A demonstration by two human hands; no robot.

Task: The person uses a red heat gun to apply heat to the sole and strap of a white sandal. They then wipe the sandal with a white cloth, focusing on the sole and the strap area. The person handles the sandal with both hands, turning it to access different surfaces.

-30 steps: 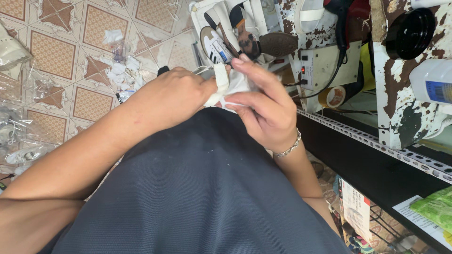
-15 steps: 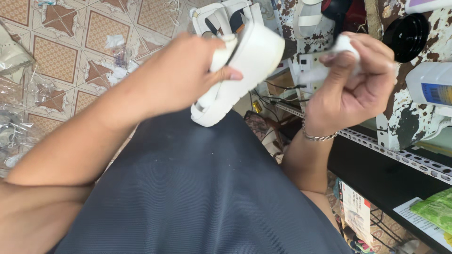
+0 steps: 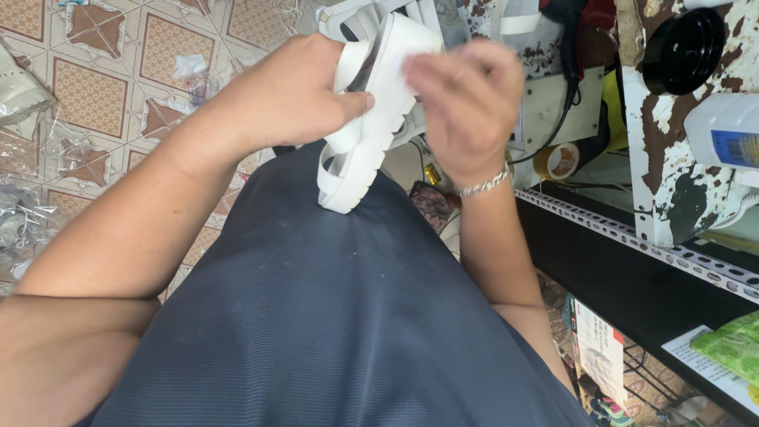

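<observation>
While the left hand [image 3: 288, 99] clasps the white chunky sandal [image 3: 371, 119] above the lap, sole facing right, the right hand [image 3: 466, 99] presses against that sole; its grip is unclear.

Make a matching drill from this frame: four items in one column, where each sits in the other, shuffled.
Items:
1. white sandal
2. silver bracelet
3. black round lid
4. green packet

Places:
A. lower right, on the dark shelf
B. upper right, against the rusty white panel
C. gripped by the left hand, its end resting on the dark lap
D. around the wrist of the right hand

Pairs: 1-C, 2-D, 3-B, 4-A
</observation>
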